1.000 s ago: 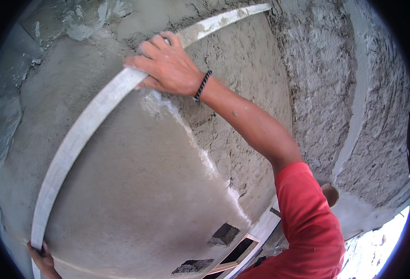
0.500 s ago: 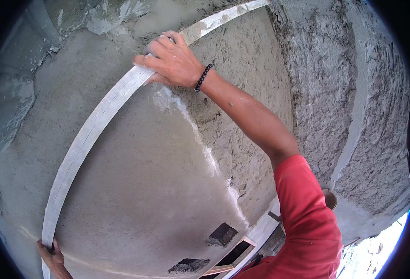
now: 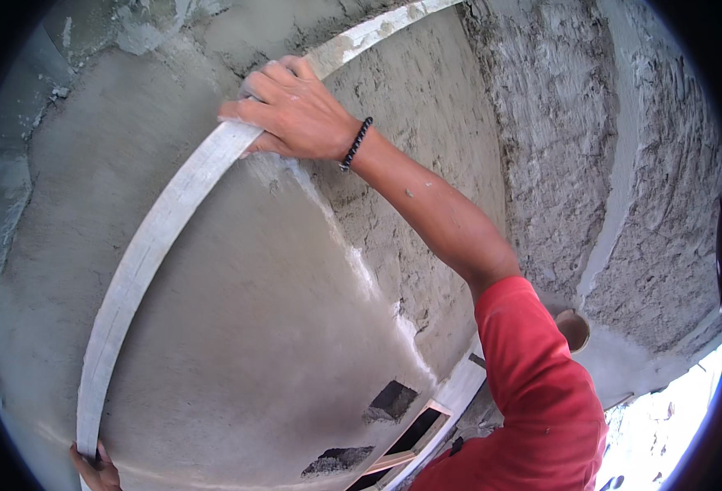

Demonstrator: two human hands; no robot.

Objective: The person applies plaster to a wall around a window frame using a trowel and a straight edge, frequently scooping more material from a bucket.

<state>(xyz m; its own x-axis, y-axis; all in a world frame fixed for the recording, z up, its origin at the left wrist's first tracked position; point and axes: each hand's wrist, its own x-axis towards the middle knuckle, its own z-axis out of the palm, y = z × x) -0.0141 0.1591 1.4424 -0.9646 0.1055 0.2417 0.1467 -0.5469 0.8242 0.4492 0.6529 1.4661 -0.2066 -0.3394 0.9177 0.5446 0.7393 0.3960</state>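
Observation:
A long pale screed board [image 3: 150, 250], bent in the wide picture, lies against a grey plastered wall [image 3: 238, 327]. It runs from the lower left to the top. My right hand [image 3: 295, 110], below a black bracelet and red sleeve, is wrapped over its upper part. Low at the left edge, my left hand [image 3: 96, 470] grips the board's other part; some of its fingers are hidden behind it. Mortar smears cling to the board's top stretch.
A whitish ridge [image 3: 353, 258] crosses the plaster beneath my right forearm. Two dark recesses [image 3: 393, 399] and a wood-framed opening [image 3: 414, 438] sit low in the wall. Rougher mortar [image 3: 557, 139] covers the right side. A round pipe end [image 3: 573, 330] shows beside my sleeve.
Both hands still hold the screed board. My right hand and the board's upper part have shifted slightly left; my left hand appears a little lower in the picture. The view has moved a bit.

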